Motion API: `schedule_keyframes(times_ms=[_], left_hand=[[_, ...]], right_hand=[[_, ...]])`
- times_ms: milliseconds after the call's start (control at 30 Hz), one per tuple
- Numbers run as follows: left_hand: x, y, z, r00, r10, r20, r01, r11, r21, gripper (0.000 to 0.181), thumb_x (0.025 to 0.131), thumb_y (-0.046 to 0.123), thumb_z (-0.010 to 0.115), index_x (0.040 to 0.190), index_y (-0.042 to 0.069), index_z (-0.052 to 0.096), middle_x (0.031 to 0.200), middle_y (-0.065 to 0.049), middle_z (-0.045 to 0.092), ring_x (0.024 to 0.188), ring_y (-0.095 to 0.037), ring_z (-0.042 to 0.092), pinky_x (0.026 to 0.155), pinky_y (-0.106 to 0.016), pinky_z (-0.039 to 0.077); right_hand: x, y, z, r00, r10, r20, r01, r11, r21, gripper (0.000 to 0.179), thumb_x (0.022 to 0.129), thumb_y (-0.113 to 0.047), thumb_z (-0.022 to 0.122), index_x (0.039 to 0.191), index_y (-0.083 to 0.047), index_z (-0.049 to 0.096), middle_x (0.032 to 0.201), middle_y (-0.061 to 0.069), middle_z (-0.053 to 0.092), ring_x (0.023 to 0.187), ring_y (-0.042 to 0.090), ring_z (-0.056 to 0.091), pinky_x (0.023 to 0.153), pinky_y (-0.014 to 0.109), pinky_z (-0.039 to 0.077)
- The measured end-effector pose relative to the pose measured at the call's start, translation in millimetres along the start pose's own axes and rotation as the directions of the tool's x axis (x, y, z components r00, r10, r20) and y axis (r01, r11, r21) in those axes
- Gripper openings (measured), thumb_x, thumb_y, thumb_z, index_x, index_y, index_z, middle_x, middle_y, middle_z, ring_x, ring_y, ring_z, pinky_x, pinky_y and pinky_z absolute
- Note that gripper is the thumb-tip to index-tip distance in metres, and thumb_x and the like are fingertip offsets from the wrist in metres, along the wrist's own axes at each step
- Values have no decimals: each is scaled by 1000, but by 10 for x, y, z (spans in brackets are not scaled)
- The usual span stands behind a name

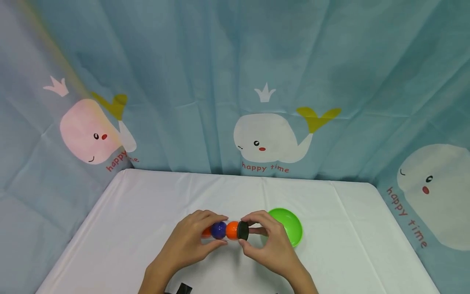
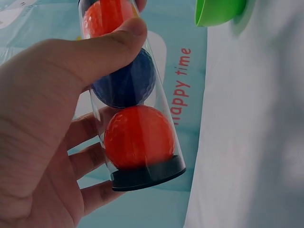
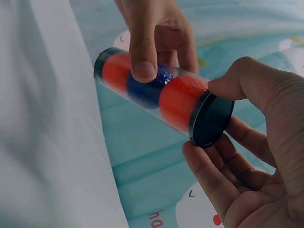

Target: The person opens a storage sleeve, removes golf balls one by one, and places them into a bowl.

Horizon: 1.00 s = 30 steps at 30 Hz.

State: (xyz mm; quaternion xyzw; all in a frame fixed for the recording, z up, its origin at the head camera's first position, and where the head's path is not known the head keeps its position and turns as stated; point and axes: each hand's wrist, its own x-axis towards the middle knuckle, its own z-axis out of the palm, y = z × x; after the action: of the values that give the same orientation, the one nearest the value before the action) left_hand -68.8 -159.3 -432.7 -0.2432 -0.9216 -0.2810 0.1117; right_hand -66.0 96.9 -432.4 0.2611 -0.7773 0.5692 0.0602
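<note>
A clear tube (image 2: 164, 111) holds three dimpled golf balls in a row: an orange ball (image 2: 138, 137), a blue ball (image 3: 145, 92) and another orange ball (image 1: 232, 230). Each end carries a black cap. My left hand (image 1: 191, 237) grips the tube around its middle, thumb on the near side and fingers behind. With thumb and fingertips, my right hand (image 1: 269, 245) pinches the black cap (image 3: 212, 120) at the right end. In the head view the tube lies roughly level between both hands, over the white table.
Behind the right hand a green bowl (image 1: 291, 224) stands on the white tablecloth (image 1: 165, 196), partly hidden by the fingers. A blue curtain (image 1: 205, 81) with printed whales rises along the table's back and sides. A small black object (image 1: 184, 288) shows at the bottom edge.
</note>
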Motion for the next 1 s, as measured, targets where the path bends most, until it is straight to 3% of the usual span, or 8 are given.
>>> schedule_keyframes(times_ms=[167,667,1000], left_hand=[[-26,1,-6,1000,3,1,-3,1000,17,52,81,47,91,129,41,74,116,21,70,108,-3,66,88,-33,60],[-19,-18,-53,999,43,1,-43,998,53,53,78,45,93,127,36,75,115,18,70,108,-6,64,88,-35,56],[-19,-11,-65,998,57,1,-57,997,54,53,78,45,92,127,39,74,114,17,70,109,-7,65,92,-39,56]], right_hand=[[-24,0,2,999,34,9,-34,999,-2,42,84,-8,88,119,-25,70,114,-5,70,106,13,70,85,28,65],[-1,2,2,998,-49,29,50,999,-21,50,78,2,88,119,-21,71,116,-4,71,106,12,72,85,32,66],[0,6,-28,999,-15,41,14,1000,27,38,84,-14,91,116,-22,72,113,-2,71,103,12,72,84,31,66]])
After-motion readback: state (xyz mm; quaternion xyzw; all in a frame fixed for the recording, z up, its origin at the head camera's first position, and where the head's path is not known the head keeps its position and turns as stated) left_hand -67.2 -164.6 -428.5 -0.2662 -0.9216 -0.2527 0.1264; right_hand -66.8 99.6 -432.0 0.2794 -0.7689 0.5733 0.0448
